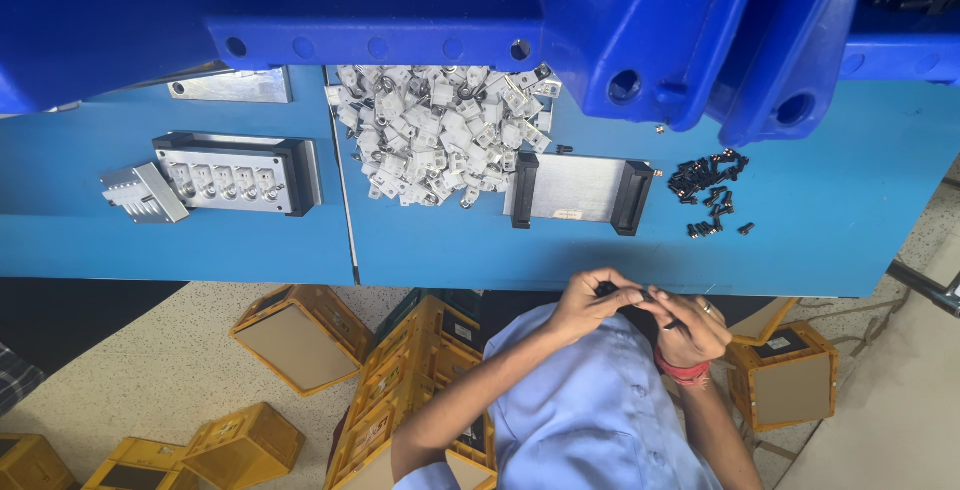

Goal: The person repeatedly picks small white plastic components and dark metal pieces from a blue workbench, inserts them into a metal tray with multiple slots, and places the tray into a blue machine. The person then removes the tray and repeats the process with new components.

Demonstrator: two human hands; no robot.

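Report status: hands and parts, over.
Left hand and right hand together at bench edge, pinching a small black piece. Black screws and grey fixture plate beyond on blue bench. Silver bracket pile behind plate.

A blue workbench (820, 200) is seen, and on it are laid a heap of small grey metal brackets (440, 130), a flat metal fixture with black end blocks (580, 190), a scatter of black screws (710, 190) — and, well apart, a black-framed jig plate (235, 175) with a ribbed metal block (143, 193) touching it.

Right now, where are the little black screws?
In the head view, the little black screws lie scattered on the blue table, toward the right, just beside the grey plate with black ends.
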